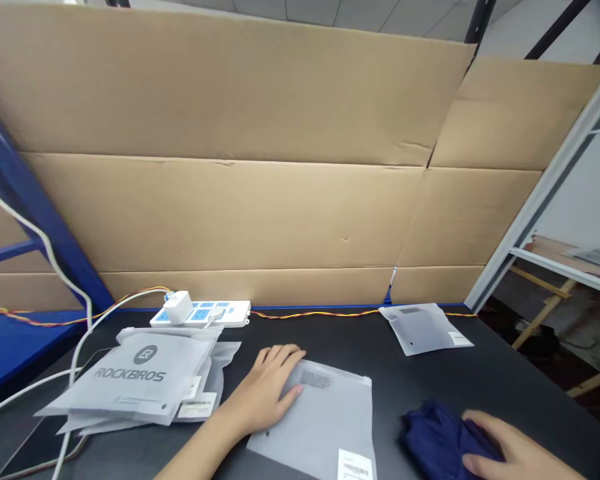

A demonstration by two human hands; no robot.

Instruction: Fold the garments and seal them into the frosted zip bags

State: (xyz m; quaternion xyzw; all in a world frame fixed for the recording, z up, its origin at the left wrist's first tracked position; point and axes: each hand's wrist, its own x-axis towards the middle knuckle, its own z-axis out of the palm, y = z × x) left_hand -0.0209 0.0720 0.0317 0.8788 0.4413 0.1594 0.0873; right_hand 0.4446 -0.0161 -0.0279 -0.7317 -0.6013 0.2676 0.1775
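A frosted zip bag [325, 420] with a white barcode label lies flat on the black table in front of me. My left hand [273, 387] rests on its upper left edge, fingers stretched out and palm down. To the right of the bag is a bunched dark blue cloth [440, 440], somewhat blurred at its left side. My right hand [505, 443] grips that cloth at its right side, the thumb in front and the fingers behind. The lower part of the cloth runs out of view.
Several frosted bags marked ROCKBROS [130, 377] are stacked at the left. Behind them lies a white power strip [235, 313] with a plug and white cables [87, 327]. Another frosted bag [425, 327] lies at the back right. A cardboard wall [260, 213] closes the table's rear.
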